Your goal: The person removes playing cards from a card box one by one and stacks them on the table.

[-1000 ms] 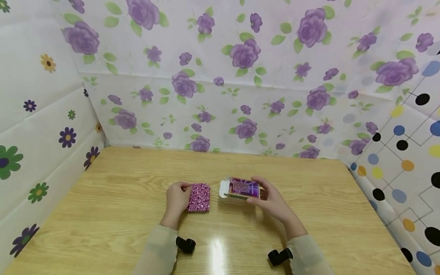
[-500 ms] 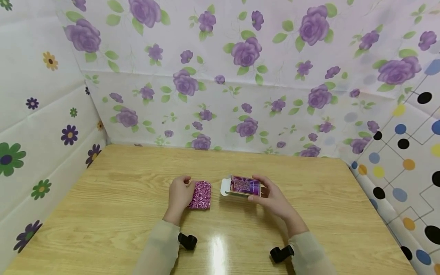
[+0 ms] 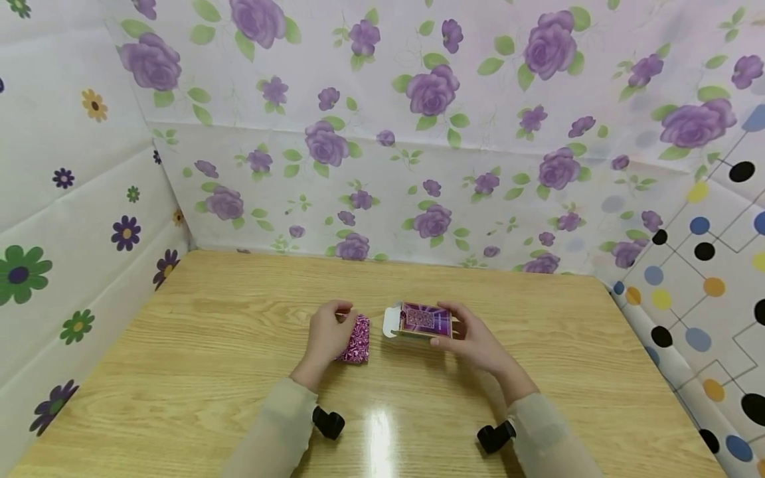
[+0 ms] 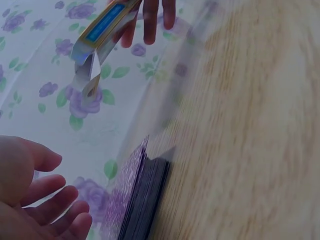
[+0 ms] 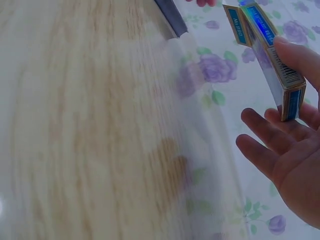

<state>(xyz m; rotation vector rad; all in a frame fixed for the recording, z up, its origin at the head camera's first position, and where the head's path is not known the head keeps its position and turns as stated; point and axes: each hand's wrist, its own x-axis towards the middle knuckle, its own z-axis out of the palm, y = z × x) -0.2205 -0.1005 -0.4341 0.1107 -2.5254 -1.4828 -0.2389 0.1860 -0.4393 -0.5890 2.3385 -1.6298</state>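
Observation:
A stack of playing cards (image 3: 358,342) with a pink-and-white patterned back lies on the table. My left hand (image 3: 330,333) is over its left part, hiding some of it. In the left wrist view the fingers (image 4: 55,200) are loosely bent, hold nothing and stand apart from the stack (image 4: 142,200), whose top card sits slightly raised at one corner. To the right, my right hand (image 3: 475,336) grips a purple card box (image 3: 425,319) by its right end, between thumb and fingers. The box's white flap stands open toward the cards. In the right wrist view the box's barcode side (image 5: 285,67) shows.
The wooden table (image 3: 239,299) meets a flower-print cloth (image 3: 382,192) at the back and patterned cloths at both sides. Each wrist wears a black camera; the left one (image 3: 328,423) hangs just above the table.
My left hand has come off the left edge of the card stack and moved right, covering more of it. The right hand still holds the box in nearly the same place.

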